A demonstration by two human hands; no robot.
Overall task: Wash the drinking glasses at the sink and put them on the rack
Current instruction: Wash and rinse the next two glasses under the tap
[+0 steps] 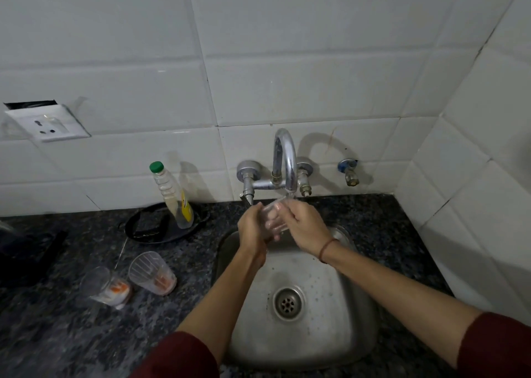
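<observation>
Head view, what's under the tap?
— A clear drinking glass [275,216], held over the steel sink [339,314] just below the curved faucet [285,159]. The left hand [253,228] is wrapped round one side and the right hand [306,228] clasps the other. Whether it holds water I cannot tell.

— Anything in the basin?
— Droplets around the drain [288,303], nothing else.

— And the counter?
— On the dark granite countertop [71,334], left of the sink, two more glasses: the ribbed glass [151,272] has orange residue at its bottom, and so does the blurred glass [105,287] beside it. Behind them a green-capped bottle [172,196], partly full of pale liquid, stands on a black pan [152,228].
</observation>
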